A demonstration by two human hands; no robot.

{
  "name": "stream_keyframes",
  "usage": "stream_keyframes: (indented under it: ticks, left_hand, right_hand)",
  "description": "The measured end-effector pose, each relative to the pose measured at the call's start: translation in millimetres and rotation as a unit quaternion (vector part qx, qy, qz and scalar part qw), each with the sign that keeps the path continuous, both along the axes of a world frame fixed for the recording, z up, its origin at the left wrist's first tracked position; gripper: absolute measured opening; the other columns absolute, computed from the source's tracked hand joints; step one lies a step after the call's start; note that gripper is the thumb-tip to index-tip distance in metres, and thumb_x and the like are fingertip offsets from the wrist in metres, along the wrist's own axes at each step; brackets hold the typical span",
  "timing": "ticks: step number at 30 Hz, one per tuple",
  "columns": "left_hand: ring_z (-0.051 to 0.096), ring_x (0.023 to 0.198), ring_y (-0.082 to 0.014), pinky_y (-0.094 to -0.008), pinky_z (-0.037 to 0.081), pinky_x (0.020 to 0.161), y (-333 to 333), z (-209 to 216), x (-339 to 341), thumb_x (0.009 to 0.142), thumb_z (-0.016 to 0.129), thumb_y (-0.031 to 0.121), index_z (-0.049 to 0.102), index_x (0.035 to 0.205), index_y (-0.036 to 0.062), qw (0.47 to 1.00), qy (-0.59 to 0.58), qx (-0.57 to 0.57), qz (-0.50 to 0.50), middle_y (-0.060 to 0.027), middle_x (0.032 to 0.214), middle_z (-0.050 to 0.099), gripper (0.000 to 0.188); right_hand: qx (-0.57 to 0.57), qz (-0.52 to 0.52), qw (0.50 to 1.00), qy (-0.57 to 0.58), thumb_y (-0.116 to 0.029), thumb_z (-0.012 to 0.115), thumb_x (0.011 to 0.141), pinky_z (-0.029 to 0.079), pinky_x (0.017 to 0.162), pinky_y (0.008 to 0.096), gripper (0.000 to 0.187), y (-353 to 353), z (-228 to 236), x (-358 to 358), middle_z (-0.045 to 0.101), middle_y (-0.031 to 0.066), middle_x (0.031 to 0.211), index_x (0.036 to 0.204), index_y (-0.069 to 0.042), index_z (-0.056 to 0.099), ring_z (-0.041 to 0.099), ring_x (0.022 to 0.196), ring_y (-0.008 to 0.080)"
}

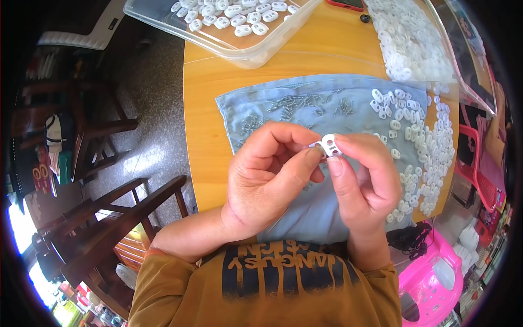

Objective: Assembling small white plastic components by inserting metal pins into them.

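Note:
Over the blue cloth (305, 218), both hands meet at a small white plastic two-hole cord lock (330, 143). My right hand (366, 182) pinches it between thumb and fingertips. From the other side, my left hand (267, 177) closes its thumb and index finger at the cord lock's left edge. Whether those left fingertips hold a separate small part is hidden. Small metal springs (294, 103) lie in loose groups beyond my hands. White cord lock pieces (406, 115) are scattered at the right of the cloth.
A clear plastic tub (250, 59) of white cord locks stands at the far left of the wooden table (204, 136). More white pieces (436, 163) and a clear bag (408, 49) of them lie rightward. A pink plastic chair (436, 283) stands at lower right.

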State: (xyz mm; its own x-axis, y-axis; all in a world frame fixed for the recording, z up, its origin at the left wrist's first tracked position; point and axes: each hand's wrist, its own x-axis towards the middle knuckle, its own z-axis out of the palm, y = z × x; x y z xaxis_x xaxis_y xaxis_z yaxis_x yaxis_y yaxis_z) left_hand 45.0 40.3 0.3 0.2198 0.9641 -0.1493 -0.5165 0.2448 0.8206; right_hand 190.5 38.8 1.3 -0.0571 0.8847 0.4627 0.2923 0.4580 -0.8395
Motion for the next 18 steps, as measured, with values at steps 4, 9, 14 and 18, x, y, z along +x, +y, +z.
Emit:
stream_keyframes:
  ticks: [4,9,14,18]
  left_hand:
    - [0.059,0.078,-0.0102,-0.0209,0.049,0.068,1.3,1.4,0.1,0.087,0.051,-0.005,0.052,0.105,-0.0023,0.999,-0.026,0.009,-0.024,-0.0082,0.093,0.061,0.018]
    - [0.06,0.08,-0.0113,-0.022,0.049,0.071,0.7,3.1,-0.5,0.088,0.051,-0.003,0.049,0.116,-0.0033,0.999,-0.013,0.011,-0.043,-0.0086,0.096,0.06,0.028]
    - [0.06,0.082,-0.0116,-0.0224,0.049,0.074,0.8,-0.6,-4.1,0.089,0.051,-0.003,0.046,0.121,-0.003,0.997,-0.015,0.025,-0.066,-0.0081,0.097,0.06,0.033]
    - [0.058,0.088,-0.0102,-0.022,0.047,0.079,-0.1,1.1,-4.1,0.088,0.051,-0.004,0.044,0.126,-0.0022,0.997,-0.012,0.041,-0.068,-0.0072,0.1,0.06,0.039]
  right_hand:
    - [-0.056,-0.012,0.997,0.058,0.005,0.06,0.078,0.047,0.066,0.0275,0.02,-1.9,2.8,2.1,0.063,0.0134,0.089,0.098,0.003,0.061,0.061,0.075,0.0204]
    - [-0.055,-0.006,0.996,0.07,0.004,0.059,0.078,0.047,0.067,0.0277,0.02,-0.9,3.3,2.0,0.063,0.0132,0.089,0.098,0.003,0.061,0.06,0.075,0.0205]
    - [-0.076,0.007,0.995,0.063,0.005,0.061,0.077,0.047,0.066,0.0277,0.021,-1.3,7.2,3.4,0.063,0.0127,0.087,0.097,0.003,0.061,0.06,0.074,0.0211]
    - [-0.034,0.022,0.997,0.063,0.004,0.063,0.074,0.047,0.065,0.0274,0.024,2.4,5.4,4.6,0.063,0.0125,0.088,0.098,0.003,0.061,0.06,0.074,0.0205]
